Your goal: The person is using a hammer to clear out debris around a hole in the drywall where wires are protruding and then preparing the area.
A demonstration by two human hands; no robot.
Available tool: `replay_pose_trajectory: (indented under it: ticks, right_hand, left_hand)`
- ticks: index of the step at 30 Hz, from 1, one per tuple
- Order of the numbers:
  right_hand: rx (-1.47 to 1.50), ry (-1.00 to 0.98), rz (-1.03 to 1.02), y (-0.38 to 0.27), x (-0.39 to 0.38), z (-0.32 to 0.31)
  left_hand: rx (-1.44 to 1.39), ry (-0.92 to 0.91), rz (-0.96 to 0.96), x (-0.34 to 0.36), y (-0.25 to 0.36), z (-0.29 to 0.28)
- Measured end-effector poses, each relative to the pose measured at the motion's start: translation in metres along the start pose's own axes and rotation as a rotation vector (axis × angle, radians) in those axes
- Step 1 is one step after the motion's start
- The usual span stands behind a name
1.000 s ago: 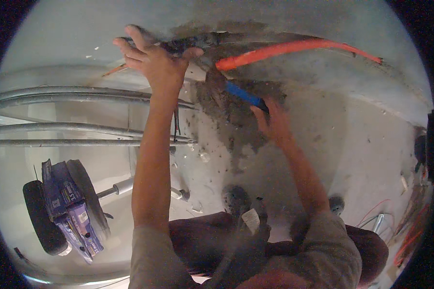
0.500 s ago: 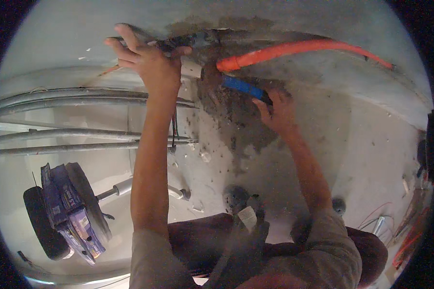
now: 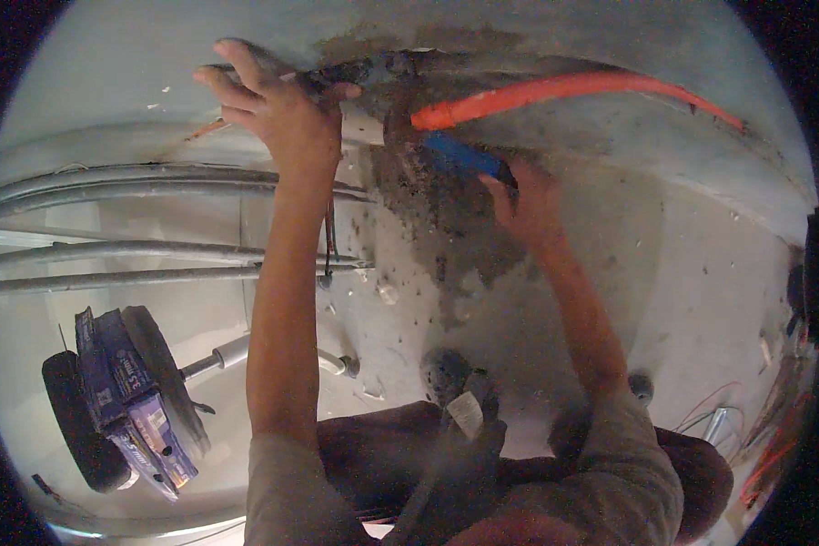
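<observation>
High on the left, my left hand point(image 3: 289, 111) rests at the wall with its fingers spread apart. Its thumb lies beside a dark, dirty cluster point(image 3: 350, 80) of cables or fittings that I cannot make out clearly. My right hand point(image 3: 535, 202) is closed around the black end of a blue-handled tool point(image 3: 466, 156). The tool's far end, smeared and brownish, lies by a dark, dirty patch below the open end of an orange corrugated conduit point(image 3: 519, 94). What the tool's head looks like cannot be made out.
Several grey pipes point(image 3: 127, 253) run in from the left, with thin cables hanging near their ends. A purple package point(image 3: 123, 378) sits on a dark wheeled piece at lower left. Round dark floor fittings point(image 3: 444, 375) lie near my knees. Loose wires point(image 3: 769, 469) are at far right.
My right hand and the blue-handled tool have shifted slightly up, and the tool's far end sits nearer the conduit. My left hand stays almost in place.
</observation>
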State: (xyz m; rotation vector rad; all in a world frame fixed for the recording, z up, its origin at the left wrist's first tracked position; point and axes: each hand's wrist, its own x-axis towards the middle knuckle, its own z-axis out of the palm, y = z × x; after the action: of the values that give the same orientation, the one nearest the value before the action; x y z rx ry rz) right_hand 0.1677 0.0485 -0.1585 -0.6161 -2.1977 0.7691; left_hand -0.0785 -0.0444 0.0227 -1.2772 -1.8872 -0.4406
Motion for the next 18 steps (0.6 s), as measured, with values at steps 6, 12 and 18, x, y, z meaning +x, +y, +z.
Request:
replay_pose_trajectory:
  ticks: [6,12,18]
  right_hand:
    - [-0.002,0.097,-0.055,0.005,0.0,0.006]
    - [0.036,0.084,-0.033,0.001,0.001,0.002]
    - [-0.007,0.073,-0.019,0.003,-0.001,0.003]
  left_hand:
    - [0.041,-0.07,-0.043,-0.001,0.001,-0.004]
    - [-0.042,-0.069,-0.088,0.002,0.01,-0.012]
    - [0.137,-0.105,-0.051,0.002,0.0,-0.006]
